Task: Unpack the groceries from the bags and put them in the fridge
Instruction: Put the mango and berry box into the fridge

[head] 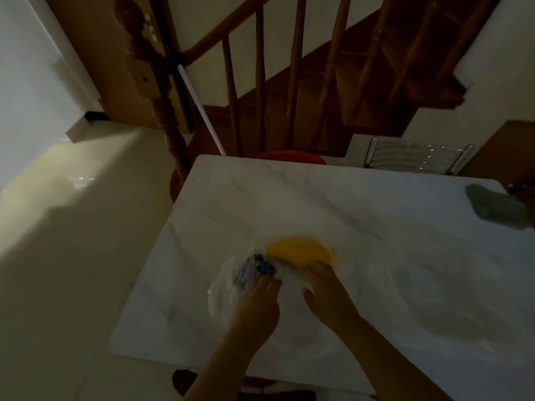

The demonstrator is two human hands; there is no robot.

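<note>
A thin white plastic bag (224, 290) lies on the marble table (376, 227), near its left edge. Inside or on it sits a dark blue printed packet (260, 266). A yellow rounded item (301, 251) lies just beyond it, partly wrapped in the plastic. My left hand (257, 306) rests on the bag beside the blue packet, fingers bent onto the plastic. My right hand (325, 290) touches the near side of the yellow item, fingers curled on it. The picture is dim and blurred, so I cannot tell how firm either grip is.
A grey cloth (492, 208) lies at the table's far right. A red chair (292, 157) and a metal chair back (417, 157) stand behind the table, before a wooden stair railing (260, 82). A white fridge or cabinet (34, 82) is at far left across pale floor.
</note>
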